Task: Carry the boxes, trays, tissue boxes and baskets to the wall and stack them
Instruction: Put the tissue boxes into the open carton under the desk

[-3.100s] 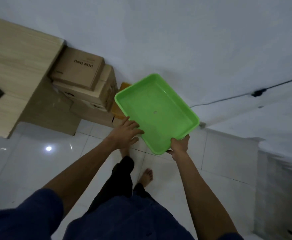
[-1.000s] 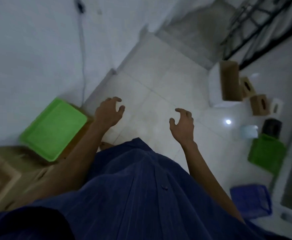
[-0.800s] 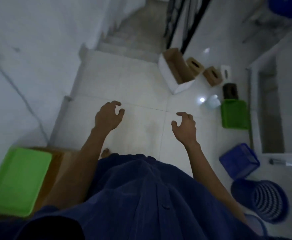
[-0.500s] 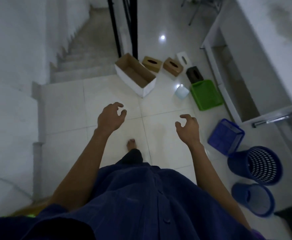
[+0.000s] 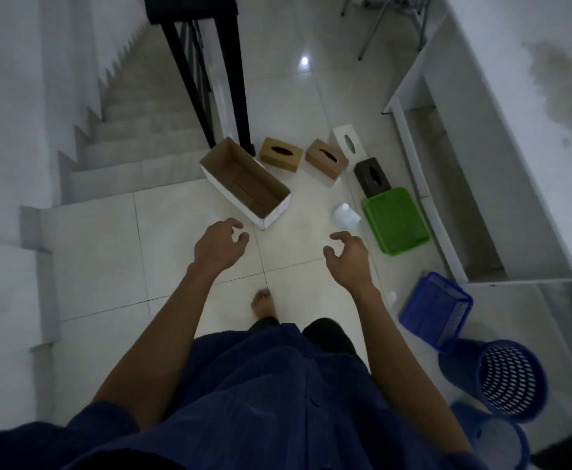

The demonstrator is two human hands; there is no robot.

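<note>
My left hand [image 5: 218,245] and my right hand [image 5: 349,259] hover over the tiled floor, fingers loosely curled, holding nothing. Just beyond them lies an open white cardboard box [image 5: 245,184] with a brown inside. Behind it stand two brown tissue boxes [image 5: 281,154] [image 5: 327,158], a white tissue box [image 5: 349,145] and a black tissue box [image 5: 372,176]. A green tray [image 5: 394,220] lies to the right, with a small pale container [image 5: 345,216] beside it. A blue rectangular basket [image 5: 435,310] and two round blue baskets [image 5: 501,378] [image 5: 495,439] stand at the lower right.
A staircase [image 5: 131,137] rises at the upper left behind a black railing post [image 5: 233,72]. A white shelf frame [image 5: 423,184] and wall run along the right. Chair legs [image 5: 393,18] show at the top. My bare foot [image 5: 264,303] is on the tiles.
I set the green tray down on the stack by the wall, let go, and turned around. The view now faces the remaining items near the stairs, and I have stepped closer to them.
</note>
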